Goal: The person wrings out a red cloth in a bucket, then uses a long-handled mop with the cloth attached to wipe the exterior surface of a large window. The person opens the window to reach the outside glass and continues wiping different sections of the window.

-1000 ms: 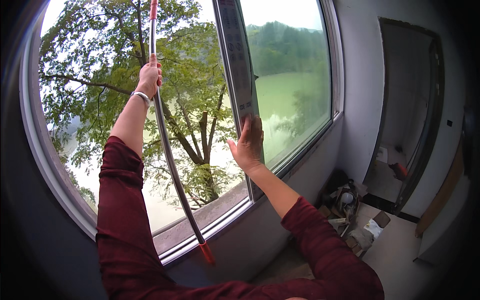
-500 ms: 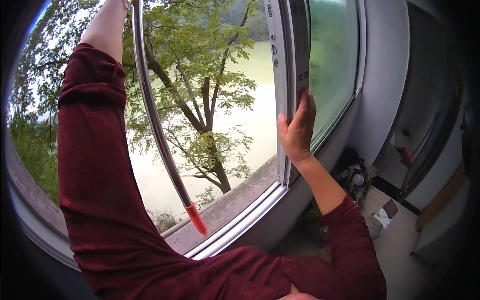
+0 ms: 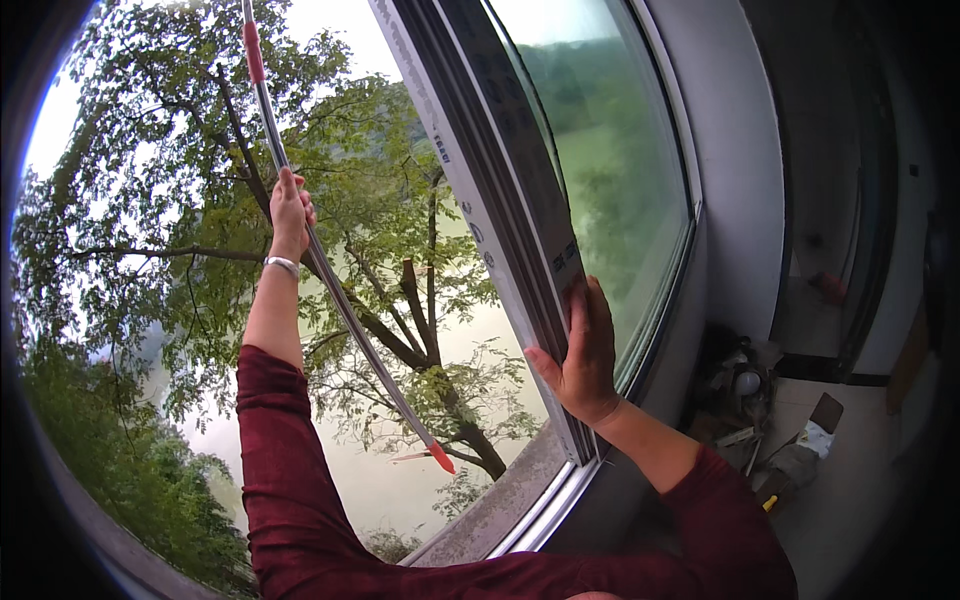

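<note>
My left hand (image 3: pixel 289 215) is closed around a long metal pole (image 3: pixel 362 328) in the open window gap. The pole slants across the view; a red pointed cap covers its lower end and a red sleeve (image 3: pixel 254 52) sits higher up. Its upper end runs out of view. My right hand (image 3: pixel 585 362) grips the upright edge of a sliding window frame (image 3: pixel 535 205), thumb on the near face and fingers on the far side. The frame is grey-white with printed protective film on it.
Below lie the metal window track (image 3: pixel 540 522) and a weathered outer ledge (image 3: pixel 480 525). Outside stand leafy trees (image 3: pixel 415 290) over pale water. A glass pane (image 3: pixel 625 170) fills the right side. A pile of clutter (image 3: pixel 745 395) lies on the indoor floor at right.
My left hand has come down into view on the pole, and the red sleeve now shows. The view has tilted upward and turned. My right hand stays on the window frame.
</note>
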The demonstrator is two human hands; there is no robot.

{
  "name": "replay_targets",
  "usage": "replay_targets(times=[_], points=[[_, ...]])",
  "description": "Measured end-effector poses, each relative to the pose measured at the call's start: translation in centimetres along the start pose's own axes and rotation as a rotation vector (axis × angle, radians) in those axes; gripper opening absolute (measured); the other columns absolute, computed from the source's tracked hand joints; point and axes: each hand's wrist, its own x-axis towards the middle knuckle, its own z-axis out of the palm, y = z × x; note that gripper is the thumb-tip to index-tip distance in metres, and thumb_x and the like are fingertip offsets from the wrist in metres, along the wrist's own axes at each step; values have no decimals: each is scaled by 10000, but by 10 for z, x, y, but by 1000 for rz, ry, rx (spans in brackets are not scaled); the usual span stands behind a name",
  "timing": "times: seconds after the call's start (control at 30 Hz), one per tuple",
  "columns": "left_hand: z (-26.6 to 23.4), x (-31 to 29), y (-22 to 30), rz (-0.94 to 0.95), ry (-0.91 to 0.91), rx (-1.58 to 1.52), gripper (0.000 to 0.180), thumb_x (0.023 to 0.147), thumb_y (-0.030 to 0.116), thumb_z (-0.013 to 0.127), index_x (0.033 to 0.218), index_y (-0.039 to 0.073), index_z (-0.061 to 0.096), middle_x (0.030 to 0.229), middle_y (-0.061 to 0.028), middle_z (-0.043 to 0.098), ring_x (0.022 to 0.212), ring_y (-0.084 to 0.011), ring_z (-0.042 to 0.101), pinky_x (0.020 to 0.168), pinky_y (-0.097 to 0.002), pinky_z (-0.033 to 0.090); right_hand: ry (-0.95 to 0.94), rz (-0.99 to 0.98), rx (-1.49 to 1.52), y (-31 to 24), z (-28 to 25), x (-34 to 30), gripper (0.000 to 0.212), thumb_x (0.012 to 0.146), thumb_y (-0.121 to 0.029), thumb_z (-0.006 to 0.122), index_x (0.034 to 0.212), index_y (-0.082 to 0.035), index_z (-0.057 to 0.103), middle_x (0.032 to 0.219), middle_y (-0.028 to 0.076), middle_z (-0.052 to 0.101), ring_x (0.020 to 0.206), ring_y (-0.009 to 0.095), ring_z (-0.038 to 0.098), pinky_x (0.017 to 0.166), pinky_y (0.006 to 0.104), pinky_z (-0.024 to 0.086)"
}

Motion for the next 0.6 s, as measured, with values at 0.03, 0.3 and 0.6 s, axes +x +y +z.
replay_targets(times=[0.03,0.3,0.6], points=[[-3,-14,-24,-1,-27,-24,402,859,514,430,866,113,416,527,43,340,389,-42,333,329,-189,288,3,5,21,0,-1,-1,824,736,-325,656,1339,-4,194,1310,270,246,1184,423,292,958,484,257],[1,-186,-174,-348,28,-166,481,807,603,431,784,124,397,484,34,317,344,-68,301,309,-214,268,28,56,76,21,1,5,672,873,-517,325,1345,-47,236,1314,255,264,1219,407,282,945,550,251],[8,-313,-254,-543,-58,-159,488,826,609,389,797,122,403,487,23,320,349,-86,309,317,-230,263,109,31,130,72,9,16,747,843,-611,256,1330,-46,292,1308,229,309,1225,375,291,979,470,229]])
